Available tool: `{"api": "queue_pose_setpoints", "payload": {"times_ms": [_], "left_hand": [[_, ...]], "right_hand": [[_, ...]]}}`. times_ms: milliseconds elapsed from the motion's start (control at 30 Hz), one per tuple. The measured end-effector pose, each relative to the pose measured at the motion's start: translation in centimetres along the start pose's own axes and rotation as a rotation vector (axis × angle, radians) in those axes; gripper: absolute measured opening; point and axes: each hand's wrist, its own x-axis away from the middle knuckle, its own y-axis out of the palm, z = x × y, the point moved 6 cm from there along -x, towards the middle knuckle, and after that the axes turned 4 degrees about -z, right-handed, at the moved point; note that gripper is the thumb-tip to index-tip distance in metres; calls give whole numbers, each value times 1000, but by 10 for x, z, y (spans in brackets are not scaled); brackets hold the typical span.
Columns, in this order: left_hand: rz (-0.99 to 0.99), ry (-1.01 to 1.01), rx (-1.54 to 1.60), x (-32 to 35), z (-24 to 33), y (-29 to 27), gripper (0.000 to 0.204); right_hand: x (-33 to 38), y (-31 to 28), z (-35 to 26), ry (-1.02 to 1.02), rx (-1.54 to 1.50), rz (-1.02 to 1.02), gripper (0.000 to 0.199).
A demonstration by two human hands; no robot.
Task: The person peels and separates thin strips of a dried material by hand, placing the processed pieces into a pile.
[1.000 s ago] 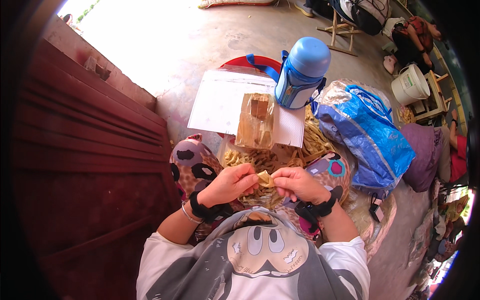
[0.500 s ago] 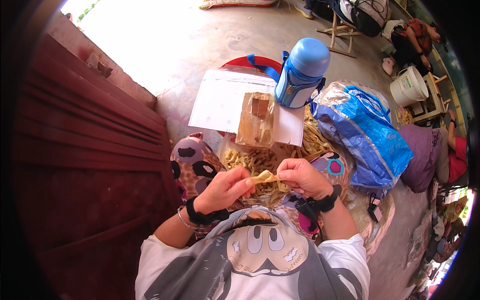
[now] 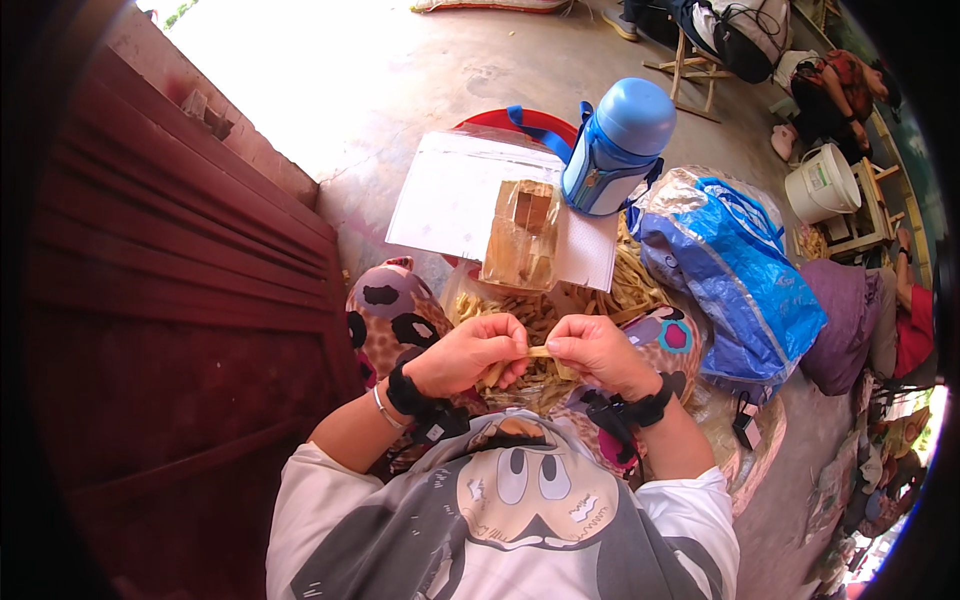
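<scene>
Between my two hands, low over my lap, a pale yellow, pliable strip [image 3: 539, 352] is held by its ends. My left hand [image 3: 478, 350] pinches one end, and my right hand [image 3: 597, 350] pinches the other; only a short stretch shows between the fingertips. Many similar yellowish strips [image 3: 545, 308] lie heaped below and beyond my hands, in what looks like clear plastic. More strips [image 3: 637, 278] are piled further right. Just past the heap, a brown wooden block [image 3: 522, 240] wrapped in clear plastic rests on white sheets [image 3: 435, 205].
A blue bottle [image 3: 622, 145] stands on the sheets, over a red basin [image 3: 490, 124]. To the right sits a blue bag [image 3: 725, 280]. A dark red door [image 3: 190, 320] closes off the left. Other people, a white bucket [image 3: 823, 185] and wooden stools [image 3: 690, 75] are at the far right.
My hands have come closer together, the left moving right, and less of the strip shows between them. The strip now looks straighter and narrower. The whole view has shifted slightly.
</scene>
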Motion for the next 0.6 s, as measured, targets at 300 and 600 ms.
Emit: {"api": "queue_pose_setpoints", "payload": {"times_ms": [300,600], "left_hand": [[226,412,-1055,10,64,3,8],[666,730,-1370,-16,106,-16,10]], "right_hand": [[-9,-17,-27,-160,332,-17,14],[-67,-56,-43,-381,527,381,21]]}}
